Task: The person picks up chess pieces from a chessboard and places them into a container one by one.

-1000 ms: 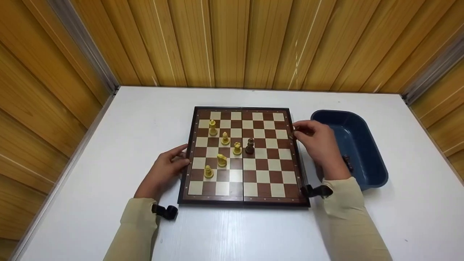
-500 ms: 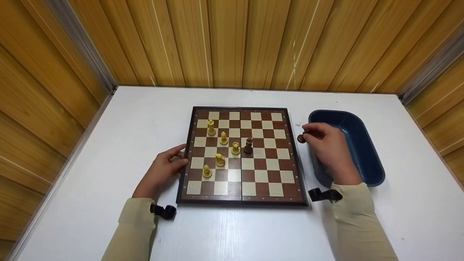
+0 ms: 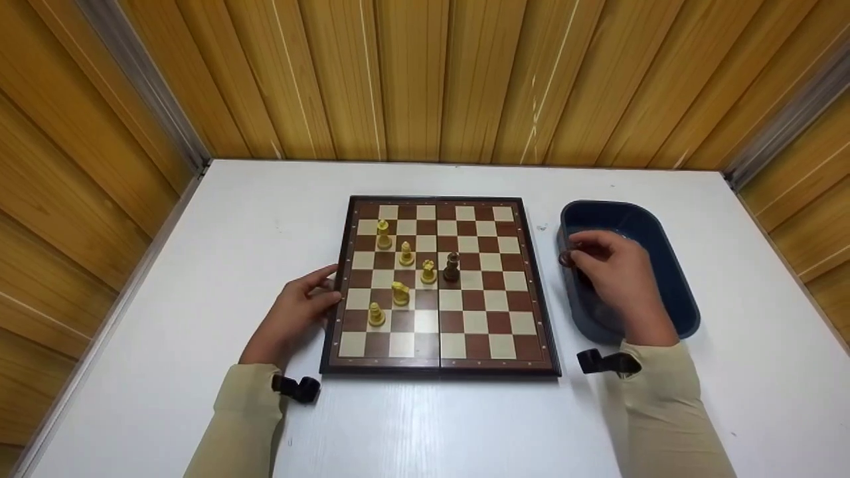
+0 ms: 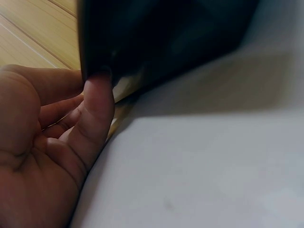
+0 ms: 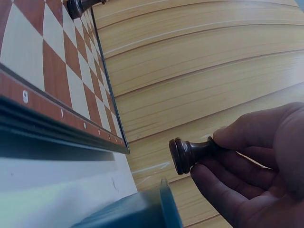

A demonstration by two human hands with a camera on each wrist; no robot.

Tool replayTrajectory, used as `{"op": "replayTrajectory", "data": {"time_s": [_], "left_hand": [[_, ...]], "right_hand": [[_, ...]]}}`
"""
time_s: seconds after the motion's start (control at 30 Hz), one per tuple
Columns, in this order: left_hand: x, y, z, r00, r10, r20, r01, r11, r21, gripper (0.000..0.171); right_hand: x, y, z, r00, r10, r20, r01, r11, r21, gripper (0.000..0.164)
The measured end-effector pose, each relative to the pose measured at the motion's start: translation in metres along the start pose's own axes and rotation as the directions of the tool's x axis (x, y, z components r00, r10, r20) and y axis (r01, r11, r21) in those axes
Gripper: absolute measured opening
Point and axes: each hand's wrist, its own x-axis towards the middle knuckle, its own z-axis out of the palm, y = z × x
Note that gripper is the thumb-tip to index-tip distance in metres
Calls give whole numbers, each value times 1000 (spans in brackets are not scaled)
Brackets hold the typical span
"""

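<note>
My right hand (image 3: 621, 275) pinches a dark brown chess piece (image 5: 190, 154) between thumb and fingers, its wide base pointing out. The piece's head is hidden in the fingers. In the head view this hand hangs over the left rim of a blue tub (image 3: 687, 312). At the chessboard's (image 3: 521, 362) left edge, my left hand (image 3: 295, 312) holds the frame with thumb and fingertips. Several yellow chess pieces stand upright on the board's left half, among them a knight (image 3: 400, 293). Beside a crowned yellow piece (image 3: 428, 272) stands a taller dark piece (image 3: 451, 267).
The white table (image 3: 412, 431) carries the board in its middle and the tub on the right. Wood-patterned walls (image 3: 412, 79) rise behind and on both sides. A black camera mount (image 3: 295, 387) sits at my left wrist, another (image 3: 607, 362) at my right.
My right hand has moved right from the board's right edge to the tub's rim, carrying the dark chess piece. My left hand stays at the board's left edge.
</note>
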Motion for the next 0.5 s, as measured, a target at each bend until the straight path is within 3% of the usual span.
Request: {"op": "replayTrajectory", "data": {"time_s": [0.5], "left_hand": [[0,1,-1,1000,19,9,-19,998,53,56]], "right_hand": [[-2,12,-16,998,69,-9,-69,997,-16,27]]}}
